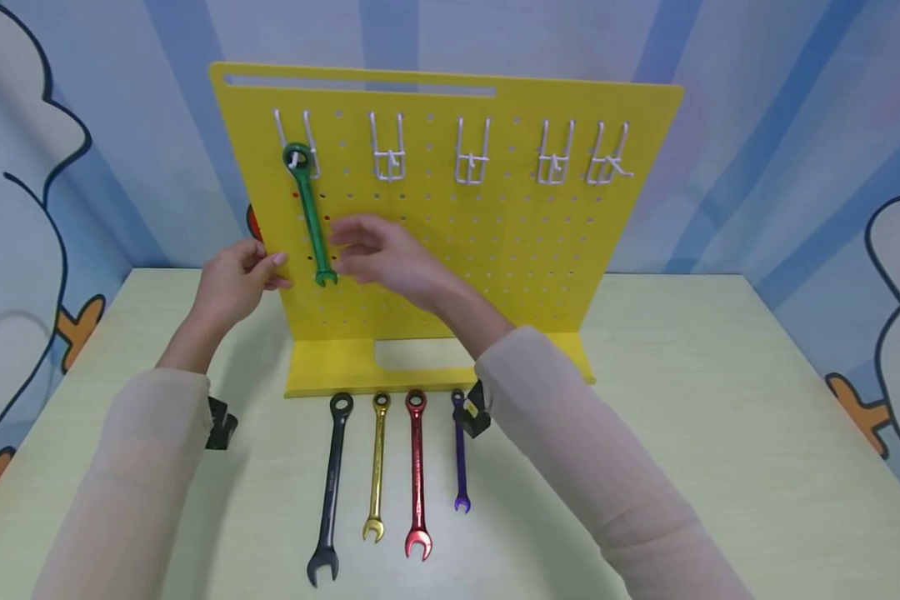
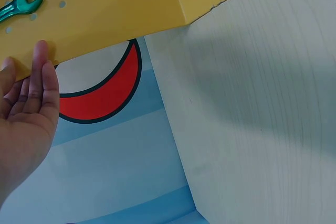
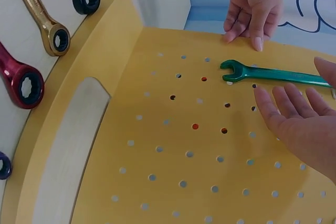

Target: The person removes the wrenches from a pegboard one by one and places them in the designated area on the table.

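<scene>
A green combination wrench [image 1: 312, 218] hangs by its ring end from the leftmost white hook [image 1: 309, 137] of a yellow pegboard [image 1: 435, 292], its open end pointing down. My left hand [image 1: 234, 279] holds the board's left edge, with the thumb on the front face in the right wrist view. Just right of the wrench handle is my right hand [image 1: 386, 254], fingers loosely extended and holding nothing. The right wrist view has its fingers spread beside the green handle. In the left wrist view, only the wrench's open end [image 2: 26, 1] appears, above the left hand's fingertips.
Several more white hooks [image 1: 471, 158] line the board's upper part. On the table before its base lie a black wrench [image 1: 332, 483], a gold wrench [image 1: 377, 467], a red wrench [image 1: 417, 467] and a small purple wrench [image 1: 461, 467], partly overlapped by the right wrist's camera [image 1: 477, 410].
</scene>
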A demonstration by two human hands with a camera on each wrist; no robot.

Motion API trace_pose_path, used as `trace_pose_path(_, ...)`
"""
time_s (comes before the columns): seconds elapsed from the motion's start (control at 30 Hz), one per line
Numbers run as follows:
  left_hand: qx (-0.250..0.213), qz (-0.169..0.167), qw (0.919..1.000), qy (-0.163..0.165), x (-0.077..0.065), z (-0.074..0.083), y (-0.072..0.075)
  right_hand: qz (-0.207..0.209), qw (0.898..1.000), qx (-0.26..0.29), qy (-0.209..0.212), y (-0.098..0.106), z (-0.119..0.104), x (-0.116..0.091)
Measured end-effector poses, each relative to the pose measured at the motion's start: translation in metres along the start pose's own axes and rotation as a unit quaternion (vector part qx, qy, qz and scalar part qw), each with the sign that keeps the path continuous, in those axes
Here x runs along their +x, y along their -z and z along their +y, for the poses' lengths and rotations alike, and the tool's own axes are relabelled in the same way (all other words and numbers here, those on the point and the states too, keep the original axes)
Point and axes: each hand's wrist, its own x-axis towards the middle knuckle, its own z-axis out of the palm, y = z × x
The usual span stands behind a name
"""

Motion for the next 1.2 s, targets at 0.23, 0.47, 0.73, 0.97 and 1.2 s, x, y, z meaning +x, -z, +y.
trace_pose_path(0.23, -0.026, -0.016, 0.9994, 0.016, -0.045, 0.070, 0.019, 0.024, 0.999, 0.019, 0.011, -0.004, -0.007, 0.005)
trace_pose_path(0.47, -0.030, -0.020, 0.9993, 0.012, -0.059, 0.091, 0.025, 0.031, 0.999, 0.026, 0.008, -0.007, -0.010, 0.011)
trace_pose_path(0.73, -0.013, -0.019, 0.9997, 0.007, -0.069, 0.104, 0.026, 0.028, 0.999, 0.033, -0.007, -0.009, -0.017, 0.014)
trace_pose_path(0.97, -0.011, -0.018, 0.9998, 0.002, -0.069, 0.104, 0.026, 0.024, 0.999, 0.035, -0.018, -0.012, -0.032, 0.005)
trace_pose_path(1.2, -0.012, -0.018, 0.9998, 0.000, -0.069, 0.104, 0.026, 0.028, 0.999, 0.035, -0.019, -0.012, -0.024, 0.014)
